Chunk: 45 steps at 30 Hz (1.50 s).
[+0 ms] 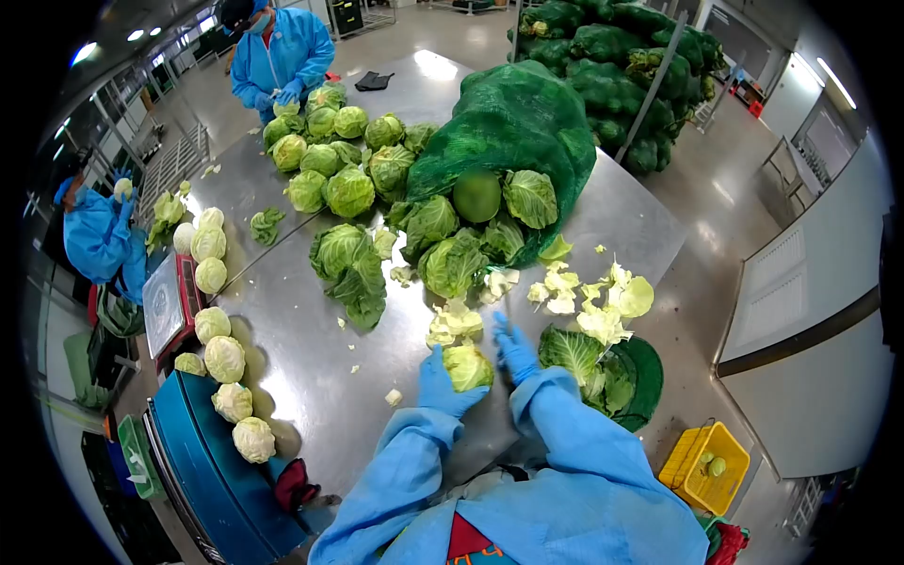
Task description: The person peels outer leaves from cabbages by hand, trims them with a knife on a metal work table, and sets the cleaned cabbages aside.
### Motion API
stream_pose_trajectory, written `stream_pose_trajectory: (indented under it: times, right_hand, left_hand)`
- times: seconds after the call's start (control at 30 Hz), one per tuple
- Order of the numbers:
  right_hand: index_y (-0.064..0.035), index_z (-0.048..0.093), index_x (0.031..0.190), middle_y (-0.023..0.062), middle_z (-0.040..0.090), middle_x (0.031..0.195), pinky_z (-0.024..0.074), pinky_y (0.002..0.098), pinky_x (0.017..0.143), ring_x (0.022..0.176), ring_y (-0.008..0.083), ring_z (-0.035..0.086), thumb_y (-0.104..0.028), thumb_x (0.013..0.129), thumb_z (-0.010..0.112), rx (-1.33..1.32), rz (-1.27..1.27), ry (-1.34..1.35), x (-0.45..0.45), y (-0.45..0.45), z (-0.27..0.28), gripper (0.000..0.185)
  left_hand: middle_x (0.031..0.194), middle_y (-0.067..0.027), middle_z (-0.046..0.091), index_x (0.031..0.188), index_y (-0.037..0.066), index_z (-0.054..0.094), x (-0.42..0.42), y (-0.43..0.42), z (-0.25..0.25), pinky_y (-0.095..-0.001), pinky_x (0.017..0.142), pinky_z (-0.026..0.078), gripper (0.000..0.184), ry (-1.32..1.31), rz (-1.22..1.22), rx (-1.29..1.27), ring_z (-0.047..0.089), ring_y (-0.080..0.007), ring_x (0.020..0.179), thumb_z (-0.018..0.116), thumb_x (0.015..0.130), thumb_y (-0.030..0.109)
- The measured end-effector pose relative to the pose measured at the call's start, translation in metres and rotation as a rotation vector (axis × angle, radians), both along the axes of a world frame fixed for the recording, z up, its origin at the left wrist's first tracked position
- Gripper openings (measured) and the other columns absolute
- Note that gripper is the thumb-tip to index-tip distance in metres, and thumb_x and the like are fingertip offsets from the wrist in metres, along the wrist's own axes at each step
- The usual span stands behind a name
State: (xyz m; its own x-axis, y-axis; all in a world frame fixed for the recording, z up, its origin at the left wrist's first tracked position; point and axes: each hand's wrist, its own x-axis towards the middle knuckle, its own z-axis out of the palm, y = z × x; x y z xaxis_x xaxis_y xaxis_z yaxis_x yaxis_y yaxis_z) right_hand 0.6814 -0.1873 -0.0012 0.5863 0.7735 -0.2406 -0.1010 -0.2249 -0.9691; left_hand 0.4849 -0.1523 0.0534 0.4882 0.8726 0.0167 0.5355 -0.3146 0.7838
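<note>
Holding a small cabbage from its left and near side, the left hand is curved around it in the head view, and this cabbage sits on the metal table just in front of the person. The right hand is near the cabbage but apart from it; its fingers are blurred, so one cannot tell if they pinch something or are only stretched out. From here, the cabbage could turn or slip, because it is round and only one hand supports it, with its right side left free. The loose leaves lie close beyond it and could perhaps come under the cabbage or under the fingers, and make the hold less sure. To the right, a leaf pile lies beside the green tub, which already contains big leaves; a careless sweep of the right arm might push some over the edge to the floor. At the left, the pale cabbages stand in a row along the table edge, where a bump could send one rolling. Farther away, the green cabbages crowd the mouth of the net bag, and a pull on this net could make them tumble.
</note>
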Motion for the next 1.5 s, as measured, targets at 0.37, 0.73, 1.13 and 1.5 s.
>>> stream_pose_trajectory:
  times: [0.37, 0.73, 1.13, 1.5]
  right_hand:
    - [-0.0131, 0.059, 0.128, -0.0003, 0.057, 0.073, 0.0358, 0.0205, 0.038, 0.044, 0.0054, 0.040, -0.005, 0.086, 0.053, -0.112, -0.327, 0.065, 0.144, -0.114, -0.004, 0.042]
    - [-0.0127, 0.065, 0.117, -0.0004, 0.063, 0.073, 0.0388, 0.0206, 0.043, 0.048, 0.0051, 0.044, -0.022, 0.095, 0.054, -0.193, 0.220, 0.161, 0.103, -0.073, 0.043, 0.026]
    - [-0.0141, 0.064, 0.103, 0.0124, 0.066, 0.081, 0.0527, 0.0436, 0.060, 0.066, 0.0341, 0.064, -0.027, 0.093, 0.052, -0.075, 0.664, -0.830, 0.031, -0.055, 0.055, 0.020]
    - [-0.0113, 0.054, 0.094, 0.0156, 0.063, 0.075, 0.0488, 0.0516, 0.054, 0.060, 0.0399, 0.060, -0.028, 0.094, 0.049, -0.233, 0.751, -0.762, 0.027, -0.043, 0.047, 0.018]
  left_hand:
    - [0.133, -0.0262, 0.038, 0.144, -0.004, 0.022, 0.041, 0.013, -0.008, -0.0444, 0.106, 0.034, 0.123, 0.071, 0.089, 0.001, 0.038, -0.0408, 0.124, 0.088, 0.053, 0.046]
    - [0.131, -0.0231, 0.040, 0.143, -0.003, 0.029, 0.062, 0.072, 0.010, -0.0392, 0.105, 0.039, 0.123, 0.072, 0.139, -0.170, 0.045, -0.0356, 0.122, 0.090, 0.047, 0.045]
    - [0.119, -0.0215, 0.046, 0.126, -0.003, 0.041, 0.033, 0.005, 0.036, -0.0410, 0.096, 0.044, 0.100, 0.134, 0.115, -0.262, 0.051, -0.0328, 0.111, 0.092, 0.049, 0.035]
    - [0.122, -0.0217, 0.046, 0.130, -0.003, 0.038, 0.033, 0.021, 0.024, -0.0422, 0.094, 0.045, 0.106, 0.143, 0.102, -0.382, 0.052, -0.0332, 0.110, 0.092, 0.048, 0.037]
